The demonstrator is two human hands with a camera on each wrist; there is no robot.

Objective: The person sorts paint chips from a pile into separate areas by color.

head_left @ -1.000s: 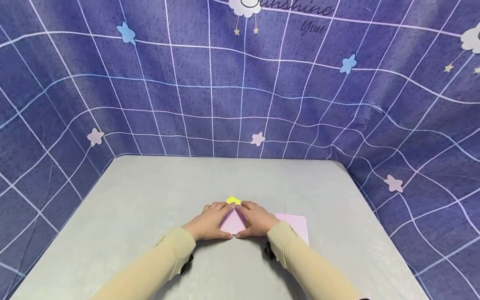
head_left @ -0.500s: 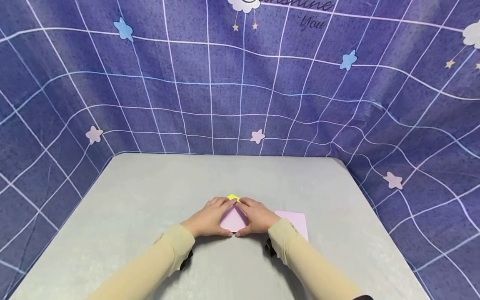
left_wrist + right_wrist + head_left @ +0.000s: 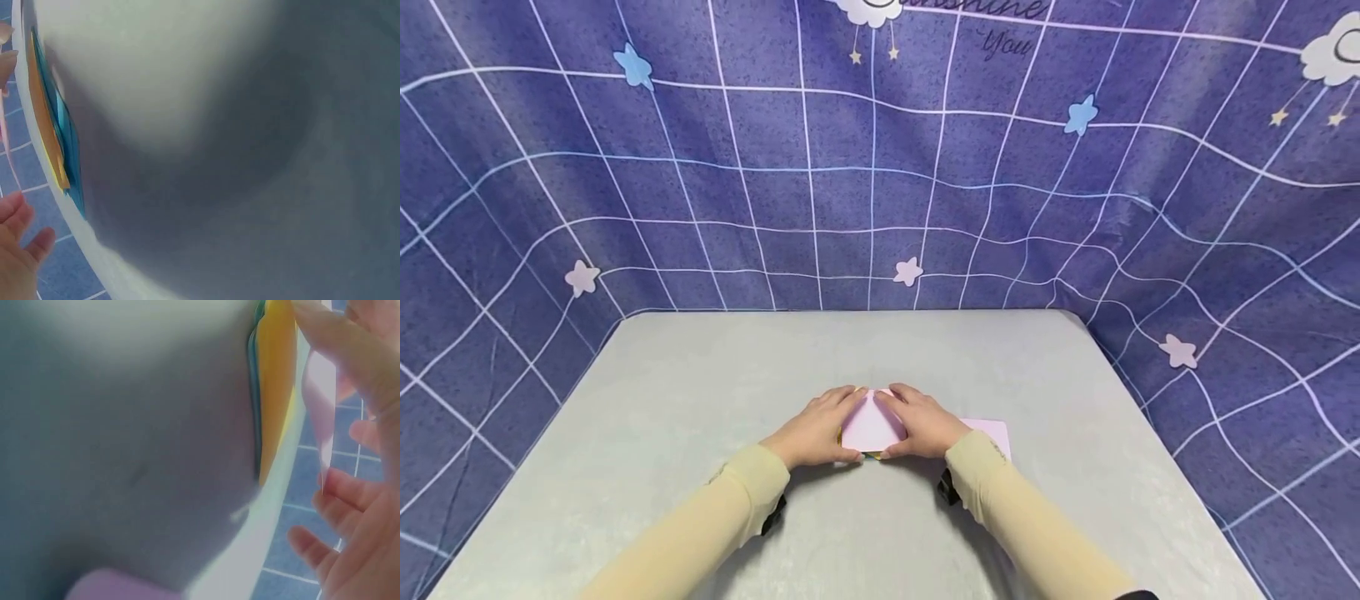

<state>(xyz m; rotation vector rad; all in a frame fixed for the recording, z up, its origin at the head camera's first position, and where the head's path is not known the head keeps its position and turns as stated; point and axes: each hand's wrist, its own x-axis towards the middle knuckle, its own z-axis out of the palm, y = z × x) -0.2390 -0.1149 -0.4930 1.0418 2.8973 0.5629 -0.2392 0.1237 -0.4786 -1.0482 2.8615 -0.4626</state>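
Observation:
My left hand point(image 3: 820, 429) and my right hand point(image 3: 921, 425) hold a thin pink sheet point(image 3: 872, 423) between them, gripping it at its opposite sides. Both wrist views show the sheet nearly edge-on, raised off the table. Beneath it lies a low stack of flat pieces, with an orange-yellow piece point(image 3: 276, 394) over a teal one point(image 3: 74, 165). From the head view the sheet covers most of this stack, and only slivers of colour show at its near edge and left side.
A second pink sheet point(image 3: 992, 435) with rounded corners lies flat on the grey table point(image 3: 745, 358), partly behind the right sleeve. A purple-blue curtain point(image 3: 775, 200) with a grid and stars hangs around the table's back and sides.
The hands have lifted the pink sheet and shifted it slightly away. The yellow piece that showed beyond the fingertips is now mostly covered, while orange and blue show at the near edge.

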